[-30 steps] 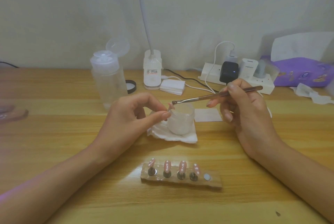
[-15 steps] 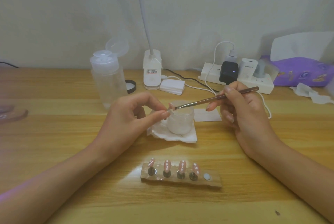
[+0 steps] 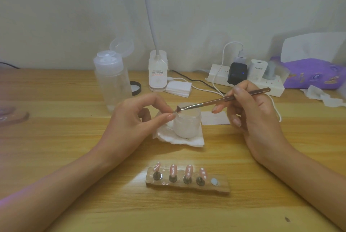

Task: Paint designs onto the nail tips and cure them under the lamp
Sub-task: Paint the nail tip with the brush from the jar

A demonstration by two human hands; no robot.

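Observation:
My left hand (image 3: pixel 134 121) pinches a small nail tip (image 3: pixel 175 113) between thumb and forefinger, just above a small white jar (image 3: pixel 187 125). My right hand (image 3: pixel 250 112) grips a thin brown brush (image 3: pixel 221 99) like a pen, and its tip touches the pinched nail tip. Near the table's front a wooden holder (image 3: pixel 187 185) carries several pink nail tips (image 3: pixel 173 170) with white dots on metal stands; its rightmost magnet spot stands bare. The lamp (image 3: pixel 157 70) has its white base at the back and its neck rises out of view.
The jar sits on a folded white tissue (image 3: pixel 179 139). A clear pump bottle (image 3: pixel 112 80) with open lid stands at the back left, a black cap (image 3: pixel 135 88) beside it. A power strip (image 3: pixel 245 80) with chargers and cables, a purple pack (image 3: pixel 314 74) and crumpled tissues lie at the back right.
The brush tip has come down and left from above the jar onto the nail tip that my left hand pinches. My left hand has stayed in place.

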